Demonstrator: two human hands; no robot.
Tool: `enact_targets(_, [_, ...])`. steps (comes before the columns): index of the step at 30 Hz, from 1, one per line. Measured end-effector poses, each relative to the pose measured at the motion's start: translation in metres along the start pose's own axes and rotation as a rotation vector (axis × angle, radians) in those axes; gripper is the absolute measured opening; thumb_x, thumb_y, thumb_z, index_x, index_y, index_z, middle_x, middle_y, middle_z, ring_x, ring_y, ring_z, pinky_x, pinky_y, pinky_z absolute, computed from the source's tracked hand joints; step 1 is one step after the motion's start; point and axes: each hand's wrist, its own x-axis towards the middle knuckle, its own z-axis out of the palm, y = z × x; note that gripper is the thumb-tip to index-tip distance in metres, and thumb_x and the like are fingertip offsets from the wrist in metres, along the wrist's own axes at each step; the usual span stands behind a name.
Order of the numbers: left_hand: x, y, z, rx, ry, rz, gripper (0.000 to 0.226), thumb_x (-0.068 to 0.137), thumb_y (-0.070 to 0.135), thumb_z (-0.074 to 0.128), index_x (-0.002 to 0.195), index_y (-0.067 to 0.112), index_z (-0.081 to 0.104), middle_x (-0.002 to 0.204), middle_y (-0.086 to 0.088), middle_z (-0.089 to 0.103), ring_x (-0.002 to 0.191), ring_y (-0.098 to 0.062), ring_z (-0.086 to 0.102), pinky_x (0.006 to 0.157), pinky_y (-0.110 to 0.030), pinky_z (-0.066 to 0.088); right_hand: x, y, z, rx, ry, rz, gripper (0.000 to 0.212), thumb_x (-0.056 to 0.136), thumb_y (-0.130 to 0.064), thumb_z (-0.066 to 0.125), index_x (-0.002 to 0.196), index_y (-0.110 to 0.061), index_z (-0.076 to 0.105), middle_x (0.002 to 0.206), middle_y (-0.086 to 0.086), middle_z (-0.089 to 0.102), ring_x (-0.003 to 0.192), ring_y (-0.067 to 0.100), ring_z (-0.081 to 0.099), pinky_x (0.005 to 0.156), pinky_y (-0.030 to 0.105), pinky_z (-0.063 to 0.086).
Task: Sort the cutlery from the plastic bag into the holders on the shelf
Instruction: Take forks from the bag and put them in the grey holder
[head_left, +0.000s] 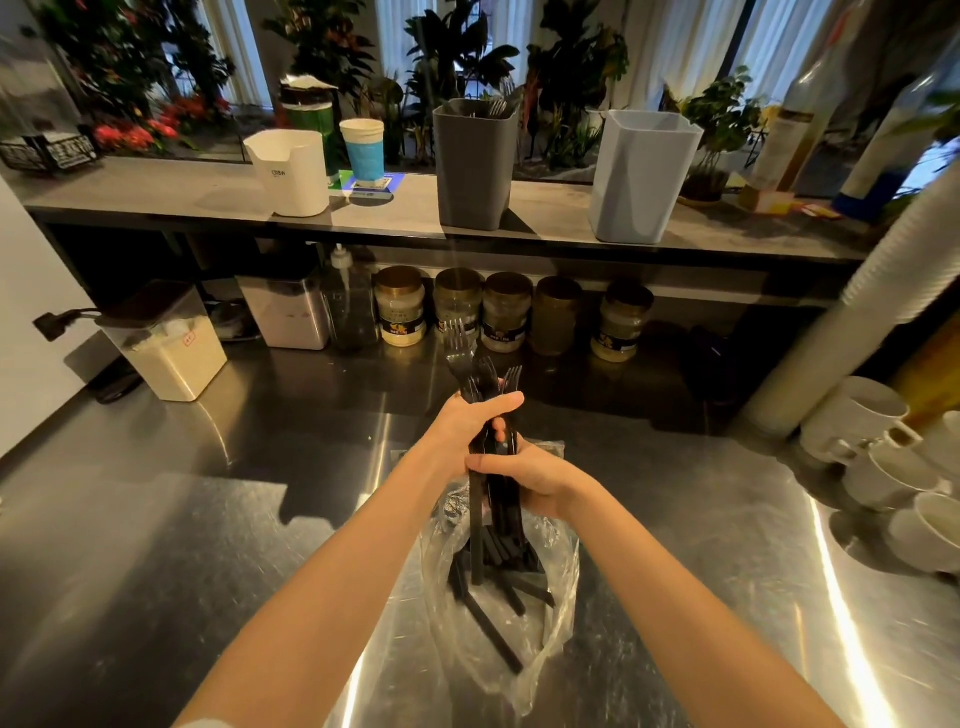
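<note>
Forks of black plastic (461, 358), gathered in a bundle with tines up, stand over the middle of the shiny steel counter (208, 519). Both hands are closed round the handles: the left hand (467, 422) grips higher, thumb across the front, and the right hand (532, 479) grips just below it. The handle ends reach down into a clear crumpled plastic bag (553, 597) lying on the counter towards its near edge, with more black cutlery (501, 631) loose inside.

On the grey shelf (156, 197) along the counter's far edge stand three holders, well apart:
- a white square holder (291, 174) towards the left end;
- a dark grey square holder (472, 166) at the middle, with fork tines (498, 106) showing above its rim;
- a pale blue-grey square holder (641, 176) to the right.

White ceramic cups (883, 467) crowd the counter's right edge.
</note>
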Motion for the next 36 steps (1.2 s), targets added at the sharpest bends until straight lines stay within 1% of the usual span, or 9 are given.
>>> enact_targets(5, [-0.002,0.001,-0.003,-0.055,-0.045,-0.072,0.023,0.079,0.013,0.074,0.099,0.017,0.062,0.063,-0.001,0.050,0.055,-0.012,0.051,0.064,-0.030,0.049,-0.006,-0.001,0.010,-0.035,0.059,0.011,0.009,0.088,-0.009,0.061,0.096,-0.014,0.060,0.080,0.003,0.061,0.069,0.012,0.055,0.064,0.024,0.048])
enact_targets(12, [-0.003,0.009,-0.006,-0.061,-0.148,-0.067,0.025,0.080,0.005,0.071,0.100,0.019,0.063,0.076,-0.003,0.054,0.063,-0.012,0.051,0.069,-0.030,0.050,-0.006,0.001,0.008,-0.073,0.116,-0.028,0.010,0.087,-0.009,0.061,0.095,-0.015,0.063,0.088,0.006,0.061,0.082,0.016,0.057,0.075,0.028,0.048])
enact_targets(17, [-0.002,0.003,-0.012,-0.022,-0.174,-0.048,0.027,0.082,0.005,0.068,0.105,0.018,0.060,0.105,-0.009,0.061,0.105,-0.028,0.059,0.094,-0.043,0.049,-0.005,0.005,0.000,-0.124,0.107,0.014,0.013,0.086,-0.011,0.061,0.099,-0.011,0.061,0.087,0.006,0.057,0.081,0.016,0.055,0.073,0.028,0.047])
enact_targets(20, [-0.001,-0.004,-0.008,-0.040,-0.121,-0.076,0.031,0.080,0.012,0.073,0.108,0.016,0.059,0.104,-0.010,0.063,0.103,-0.028,0.060,0.097,-0.044,0.048,-0.004,0.004,-0.003,-0.171,0.137,0.026,0.016,0.085,-0.014,0.062,0.101,-0.011,0.061,0.090,0.006,0.059,0.084,0.017,0.056,0.075,0.029,0.049])
enact_targets(25, [0.008,-0.007,-0.006,0.256,-0.088,-0.050,0.057,0.070,0.028,0.082,0.118,0.011,0.057,0.110,-0.011,0.065,0.106,-0.026,0.061,0.097,-0.044,0.049,0.000,0.005,-0.002,-0.101,0.167,-0.018,0.022,0.086,-0.012,0.062,0.106,-0.004,0.062,0.093,0.011,0.061,0.082,0.019,0.060,0.074,0.030,0.052])
enact_targets(28, [0.006,-0.006,-0.007,0.328,-0.174,-0.038,0.028,0.077,0.022,0.077,0.098,0.011,0.063,0.094,-0.009,0.067,0.092,-0.021,0.065,0.089,-0.036,0.053,0.000,0.006,0.002,-0.031,0.171,-0.088,0.006,0.088,-0.007,0.055,0.091,-0.005,0.060,0.074,0.007,0.056,0.065,0.014,0.055,0.058,0.024,0.048])
enact_targets(31, [-0.001,-0.003,-0.009,0.278,-0.260,-0.018,0.009,0.085,0.015,0.067,0.093,0.011,0.064,0.090,-0.006,0.067,0.086,-0.015,0.063,0.078,-0.025,0.051,0.001,0.008,0.004,0.004,0.164,-0.106,0.012,0.084,-0.004,0.050,0.072,-0.007,0.050,0.061,0.004,0.046,0.053,0.013,0.045,0.052,0.023,0.038])
enact_targets(33, [0.000,-0.001,-0.010,0.174,-0.282,0.029,0.020,0.090,0.021,0.060,0.107,0.011,0.058,0.099,-0.007,0.065,0.091,-0.015,0.063,0.077,-0.023,0.054,0.001,0.007,0.003,0.014,0.144,-0.117,0.010,0.077,-0.007,0.053,0.069,-0.009,0.048,0.058,0.002,0.045,0.052,0.014,0.042,0.051,0.024,0.036])
enact_targets(36, [0.011,0.006,-0.010,-0.179,-0.170,0.111,0.044,0.096,0.041,0.045,0.134,0.020,0.038,0.126,-0.004,0.054,0.110,-0.023,0.058,0.092,-0.039,0.048,-0.003,0.005,0.002,-0.017,0.090,-0.114,0.011,0.078,-0.006,0.053,0.069,-0.011,0.048,0.059,0.002,0.045,0.053,0.014,0.042,0.053,0.024,0.035])
